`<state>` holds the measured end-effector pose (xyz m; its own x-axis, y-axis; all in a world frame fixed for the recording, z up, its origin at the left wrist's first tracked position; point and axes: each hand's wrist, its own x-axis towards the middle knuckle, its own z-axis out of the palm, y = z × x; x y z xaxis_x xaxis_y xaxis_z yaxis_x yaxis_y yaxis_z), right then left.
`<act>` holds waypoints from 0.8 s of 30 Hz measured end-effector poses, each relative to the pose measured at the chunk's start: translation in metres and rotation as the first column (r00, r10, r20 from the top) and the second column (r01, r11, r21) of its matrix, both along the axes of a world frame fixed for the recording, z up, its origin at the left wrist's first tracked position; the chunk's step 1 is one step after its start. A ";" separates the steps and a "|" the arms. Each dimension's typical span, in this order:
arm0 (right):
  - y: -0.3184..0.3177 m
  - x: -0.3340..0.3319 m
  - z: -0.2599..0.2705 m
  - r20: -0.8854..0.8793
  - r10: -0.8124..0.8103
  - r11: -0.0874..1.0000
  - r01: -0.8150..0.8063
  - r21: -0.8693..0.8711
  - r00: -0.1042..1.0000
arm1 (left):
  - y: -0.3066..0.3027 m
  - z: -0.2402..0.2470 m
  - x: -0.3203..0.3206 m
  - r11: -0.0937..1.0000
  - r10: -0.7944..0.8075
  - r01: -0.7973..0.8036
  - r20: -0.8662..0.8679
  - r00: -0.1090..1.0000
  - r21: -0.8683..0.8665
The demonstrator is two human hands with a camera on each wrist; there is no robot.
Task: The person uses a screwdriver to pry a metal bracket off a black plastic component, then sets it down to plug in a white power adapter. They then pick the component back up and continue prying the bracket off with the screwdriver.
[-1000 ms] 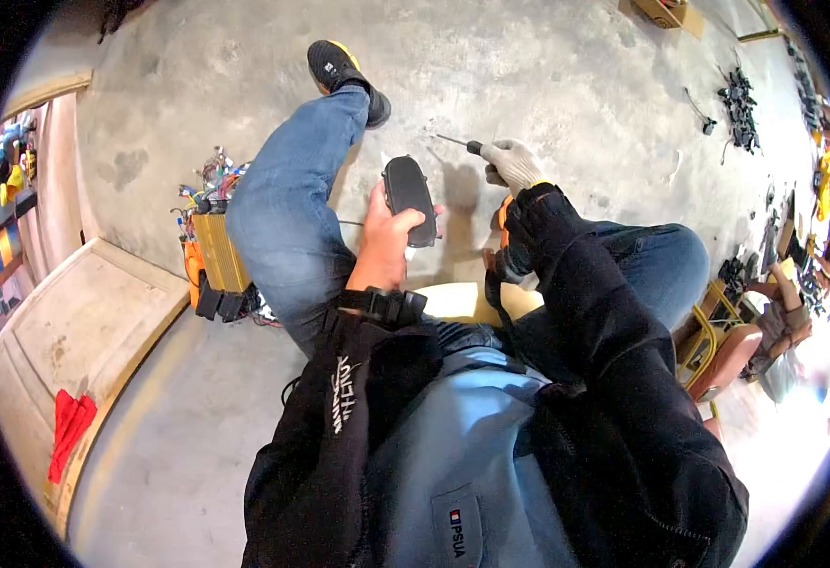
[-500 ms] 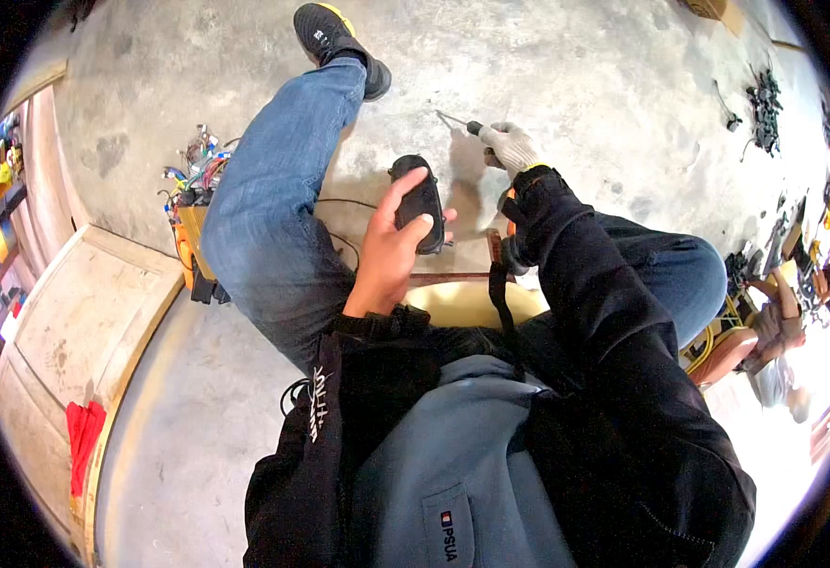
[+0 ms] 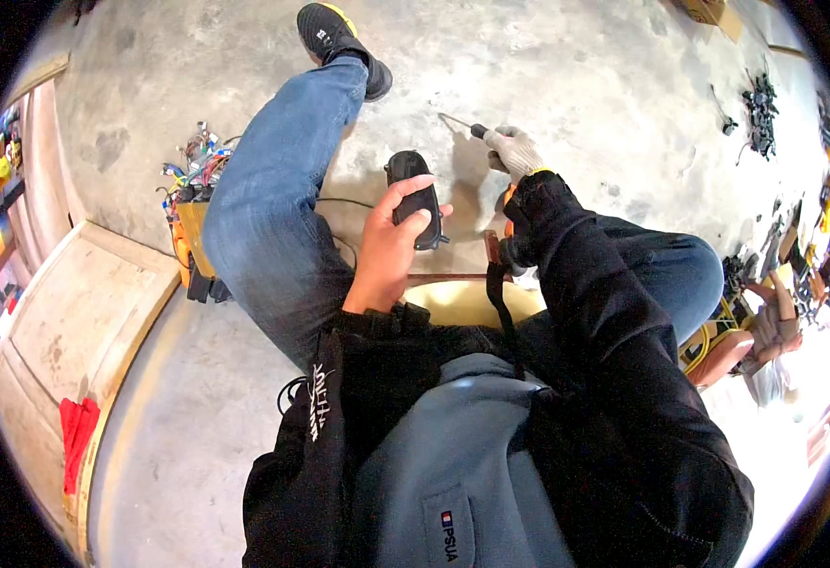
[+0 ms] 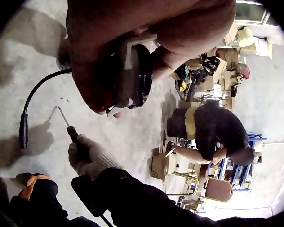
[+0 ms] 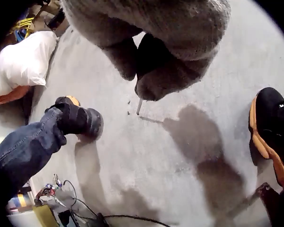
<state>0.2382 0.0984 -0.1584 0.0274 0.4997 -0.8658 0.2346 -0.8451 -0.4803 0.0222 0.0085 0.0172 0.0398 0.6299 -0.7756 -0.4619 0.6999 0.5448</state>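
My bare left hand point(image 3: 386, 256) grips a black oblong case point(image 3: 425, 203), with thumb and a finger across its upper face and other fingertips showing at the far edge. In the left wrist view the same case point(image 4: 143, 75) is partly hidden by the hand, and a black cable point(image 4: 35, 92) with a plug end curves away beside it. To the right, my right hand point(image 3: 517, 154), in a pale knit glove, holds a screwdriver point(image 3: 477, 130) by its dark handle. Its shaft points away from the glove, apart from the case; the right wrist view shows only a short piece of shaft point(image 5: 139, 107).
A gold metal box point(image 3: 194, 227) with bundled wires lies beyond the left leg. A wooden panel point(image 3: 93, 312) bearing a red cloth point(image 3: 78, 443) is at left. Black cables point(image 3: 761, 114) lie on the concrete floor at right. Another person point(image 4: 213, 132) bends near boxes.
My left index finger has come up across the case's face, and the case has shifted slightly in the hand. My right hand still holds the screwdriver beside it. The head view has shifted a little.
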 end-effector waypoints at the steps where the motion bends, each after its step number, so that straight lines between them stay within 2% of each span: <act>1: 0.002 0.000 0.006 0.034 0.003 1.000 -0.004 0.017 0.999 | 0.001 0.000 0.000 1.000 -0.019 0.019 -0.026 0.999 0.022; 5: 0.000 0.018 0.021 -0.020 0.014 0.999 -0.013 0.051 1.000 | 0.003 0.003 0.000 0.995 -0.009 0.012 -0.031 0.999 0.103; 7: 0.003 0.017 0.069 -0.039 0.004 0.996 -0.001 0.090 0.999 | 0.007 0.010 0.004 0.995 0.019 -0.015 -0.037 0.999 0.096; 10: 0.002 0.026 0.133 -0.038 0.030 0.987 -0.023 0.161 0.999 | -0.001 0.000 0.004 0.973 0.051 -0.056 0.026 0.998 0.226; 11: 0.000 0.031 0.153 -0.060 0.030 0.983 -0.019 0.183 0.998 | 0.001 -0.003 0.005 0.984 0.049 -0.046 -0.013 0.999 0.170; 14: -0.013 0.044 0.209 -0.050 0.060 0.959 -0.043 0.280 0.997 | -0.002 -0.001 0.005 0.973 0.045 -0.029 -0.065 0.997 0.231; 18: -0.043 0.059 0.276 -0.064 0.062 0.931 -0.035 0.365 0.996 | -0.007 -0.010 0.004 0.968 0.041 -0.043 0.016 0.999 0.249; 24: -0.083 0.071 0.313 -0.068 0.086 0.901 -0.049 0.431 0.994 | -0.017 -0.016 0.004 0.944 -0.049 0.034 0.035 0.998 0.330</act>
